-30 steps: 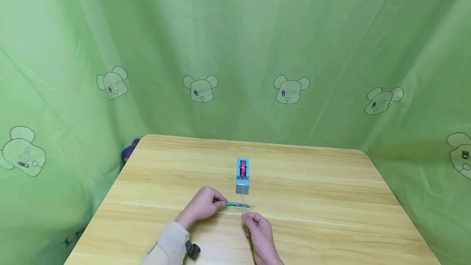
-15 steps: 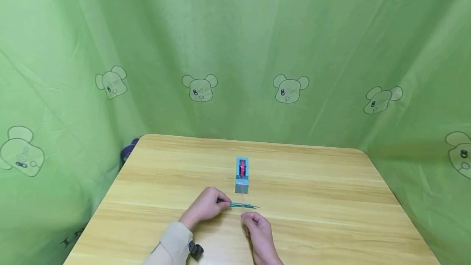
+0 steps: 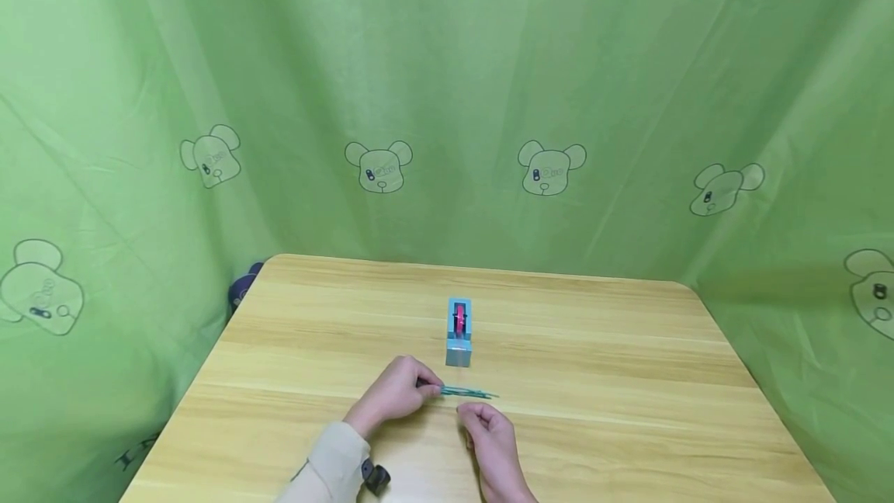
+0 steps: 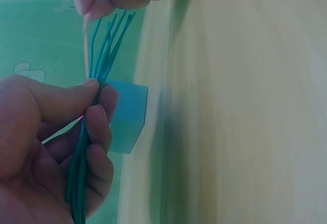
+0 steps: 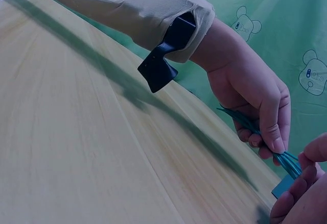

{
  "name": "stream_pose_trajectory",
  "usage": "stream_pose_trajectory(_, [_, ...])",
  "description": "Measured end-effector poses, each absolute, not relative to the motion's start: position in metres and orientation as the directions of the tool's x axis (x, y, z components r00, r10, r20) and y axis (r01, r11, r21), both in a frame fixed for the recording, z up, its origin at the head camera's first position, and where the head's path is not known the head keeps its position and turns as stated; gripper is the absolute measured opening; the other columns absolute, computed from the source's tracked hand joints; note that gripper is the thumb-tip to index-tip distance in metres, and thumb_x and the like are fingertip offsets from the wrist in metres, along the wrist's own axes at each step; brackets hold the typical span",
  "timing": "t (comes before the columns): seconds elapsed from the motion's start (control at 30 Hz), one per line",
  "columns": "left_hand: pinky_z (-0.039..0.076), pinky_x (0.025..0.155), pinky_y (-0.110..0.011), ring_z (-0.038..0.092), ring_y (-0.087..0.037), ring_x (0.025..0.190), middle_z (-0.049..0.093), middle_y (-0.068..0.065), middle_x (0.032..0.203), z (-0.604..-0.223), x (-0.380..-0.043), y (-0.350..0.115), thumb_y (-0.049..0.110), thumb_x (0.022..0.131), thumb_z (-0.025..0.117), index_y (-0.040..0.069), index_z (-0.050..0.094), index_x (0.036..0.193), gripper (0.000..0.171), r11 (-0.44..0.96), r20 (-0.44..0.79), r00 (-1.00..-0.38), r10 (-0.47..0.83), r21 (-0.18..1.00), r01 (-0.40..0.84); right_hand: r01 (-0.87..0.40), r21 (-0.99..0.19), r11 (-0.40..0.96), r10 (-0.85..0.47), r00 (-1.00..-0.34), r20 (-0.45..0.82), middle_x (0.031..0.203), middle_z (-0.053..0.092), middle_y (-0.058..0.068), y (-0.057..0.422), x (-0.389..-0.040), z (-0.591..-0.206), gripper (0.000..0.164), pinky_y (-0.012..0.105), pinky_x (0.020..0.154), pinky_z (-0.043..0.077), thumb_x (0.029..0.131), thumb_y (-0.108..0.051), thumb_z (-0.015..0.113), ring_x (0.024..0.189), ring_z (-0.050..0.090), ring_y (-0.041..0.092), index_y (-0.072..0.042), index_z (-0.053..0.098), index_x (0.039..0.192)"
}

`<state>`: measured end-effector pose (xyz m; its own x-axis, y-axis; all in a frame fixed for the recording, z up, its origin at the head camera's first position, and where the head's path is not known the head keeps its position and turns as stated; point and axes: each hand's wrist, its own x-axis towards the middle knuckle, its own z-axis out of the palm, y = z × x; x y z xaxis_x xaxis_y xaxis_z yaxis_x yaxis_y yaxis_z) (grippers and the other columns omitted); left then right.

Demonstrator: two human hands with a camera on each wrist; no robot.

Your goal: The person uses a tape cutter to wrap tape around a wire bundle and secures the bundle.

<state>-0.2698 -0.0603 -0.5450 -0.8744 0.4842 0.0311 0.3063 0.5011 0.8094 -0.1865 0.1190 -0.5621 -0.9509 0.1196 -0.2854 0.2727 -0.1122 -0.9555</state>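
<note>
Left sleeve (image 5: 120, 9) is a plain beige, kinda wrinkly fabric with a wide, loose cuff (image 5: 203, 17), there's this chunky, angular black bracket (image 5: 178, 34) with a boxy top and a flared lower end at the wrist, and the left hand (image 3: 398, 390) and right hand (image 3: 493, 445) are both just bare.
</note>
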Motion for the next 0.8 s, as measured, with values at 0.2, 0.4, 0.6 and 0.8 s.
stream_pose_trajectory(0.2, [0.053,0.070,-0.023,0.064,-0.003,0.074,0.073,0.006,0.086,-0.546,-0.269,-0.058,0.010,0.089,0.072,0.014,0.079,0.089,0.008,0.495,0.044,-0.869,0.493,0.807,0.322,0.264,-0.958,-0.111,0.129,-0.952,-0.277,0.081,0.056,0.000,0.118,-0.185,-0.560,0.027,0.023,0.061,0.042,0.096,-0.014,0.063,0.069,0.048,0.012,0.008,0.065,0.111])
stream_pose_trajectory(0.4, [0.052,0.068,-0.023,0.063,-0.003,0.071,0.073,0.005,0.086,-0.544,-0.268,-0.055,0.009,0.089,0.073,0.013,0.079,0.089,0.008,0.495,0.057,-0.862,0.504,0.799,0.342,0.265,-0.957,-0.114,0.136,-0.951,-0.279,0.079,0.056,0.000,0.117,-0.185,-0.560,0.026,0.023,0.061,0.042,0.096,-0.014,0.064,0.069,0.048,0.012,0.008,0.065,0.110])
stream_pose_trajectory(0.6, [0.052,0.068,-0.022,0.061,-0.002,0.071,0.073,0.007,0.085,-0.544,-0.267,-0.051,0.010,0.089,0.072,0.014,0.079,0.089,0.008,0.507,0.050,-0.860,0.507,0.790,0.345,0.265,-0.958,-0.112,0.136,-0.950,-0.279,0.080,0.056,-0.001,0.117,-0.185,-0.560,0.026,0.023,0.061,0.042,0.096,-0.014,0.064,0.069,0.048,0.012,0.008,0.066,0.110])
stream_pose_trajectory(0.8, [0.051,0.065,-0.022,0.060,-0.003,0.067,0.071,0.010,0.082,-0.543,-0.265,-0.048,0.009,0.089,0.072,0.013,0.079,0.088,0.008,0.515,0.041,-0.864,0.502,0.788,0.337,0.268,-0.959,-0.096,0.144,-0.949,-0.280,0.085,0.059,0.000,0.117,-0.185,-0.560,0.026,0.022,0.064,0.043,0.095,-0.016,0.066,0.075,0.049,0.012,0.007,0.067,0.109])
